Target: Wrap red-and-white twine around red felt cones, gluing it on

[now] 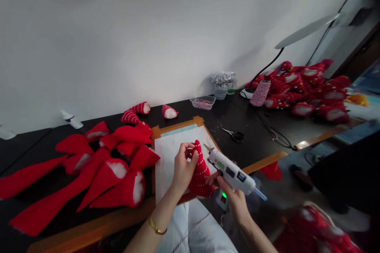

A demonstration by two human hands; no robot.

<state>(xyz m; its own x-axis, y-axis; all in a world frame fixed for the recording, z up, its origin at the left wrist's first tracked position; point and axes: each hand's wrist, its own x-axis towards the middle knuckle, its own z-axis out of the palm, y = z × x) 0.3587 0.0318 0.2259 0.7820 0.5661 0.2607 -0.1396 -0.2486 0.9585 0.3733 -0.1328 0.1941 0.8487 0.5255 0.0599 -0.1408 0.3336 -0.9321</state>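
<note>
A red cone-shaped piece wound with red-and-white cord stands over the front of a white sheet. My left hand pinches it near its tip from the left. A white glue gun is held in my right hand, with its nozzle up and left, close to the cone's upper right side. Some fingers of my right hand touch the cone's lower right side. From the back of the gun sticks a bluish glue stick.
Plain red stuffed cones lie at left, and cord-wrapped ones behind. Scissors, a clear tray and a lamp are to the right. A pile of decorated red pieces sits far right.
</note>
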